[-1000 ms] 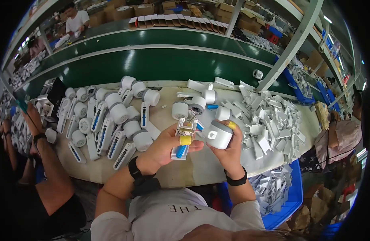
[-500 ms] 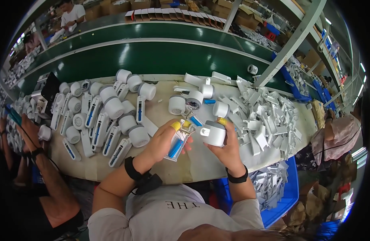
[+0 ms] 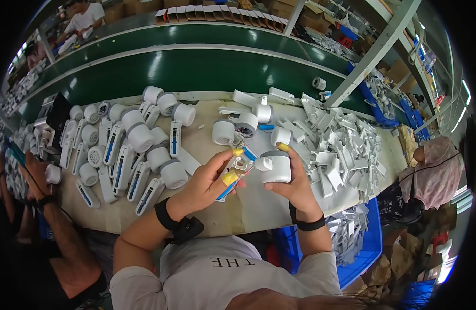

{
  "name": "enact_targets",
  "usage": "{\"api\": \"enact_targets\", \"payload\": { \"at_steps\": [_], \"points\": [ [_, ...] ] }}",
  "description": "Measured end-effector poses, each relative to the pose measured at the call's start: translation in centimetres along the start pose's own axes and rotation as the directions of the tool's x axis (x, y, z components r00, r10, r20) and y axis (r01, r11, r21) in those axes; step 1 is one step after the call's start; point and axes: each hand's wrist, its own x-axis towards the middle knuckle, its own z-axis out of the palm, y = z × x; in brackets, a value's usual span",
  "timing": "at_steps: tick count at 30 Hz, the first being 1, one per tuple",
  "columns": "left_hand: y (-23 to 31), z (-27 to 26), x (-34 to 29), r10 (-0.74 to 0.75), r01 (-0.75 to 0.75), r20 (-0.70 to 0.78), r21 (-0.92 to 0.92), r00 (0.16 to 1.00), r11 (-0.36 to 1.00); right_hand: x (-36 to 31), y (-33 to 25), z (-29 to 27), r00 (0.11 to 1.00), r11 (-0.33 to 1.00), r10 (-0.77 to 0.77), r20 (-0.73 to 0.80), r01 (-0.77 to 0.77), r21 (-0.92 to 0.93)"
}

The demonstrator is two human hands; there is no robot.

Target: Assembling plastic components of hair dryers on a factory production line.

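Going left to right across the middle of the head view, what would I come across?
A co-worker's hand, white handles with blue strips, the left hand, a grey-rimmed white cylinder in the right hand, a heap of white plastic pieces, a person in pink.

On table (image 3: 114, 214): handles (image 3: 124, 166) left, shells (image 3: 333, 173) right; conveyor (image 3: 196, 67) behind
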Motion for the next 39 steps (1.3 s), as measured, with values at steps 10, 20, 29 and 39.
{"api": "enact_targets", "payload": {
  "at_steps": [10,20,29,39],
  "points": [
    [0.4,-0.4,0.9,-0.319,0.321,0.050,-0.268,0.946,0.908,-0.3,-0.4,0.0,0.999,0.998,0.018,-0.035,-0.016,0.056],
    [0.8,0.4,1.7,-0.429,0.422,-0.004,-0.179,0.903,0.889,1.3,0.6,-1.4,0.955,0.950,-0.253,0.152,0.275,-0.149],
    [0.3,0.4,1.9,-0.336,0.352,-0.107,0.206,0.936,0.913,1.4,0.0,-1.8,0.944,0.859,-0.264,0.195,0.323,-0.397],
    [0.2,1.6,1.9,-0.216,0.183,-0.029,0.647,0.976,0.740,2.7,-6.6,-1.3,0.895,0.636,-0.053,0.443,0.372,-0.676]
  ]
}}
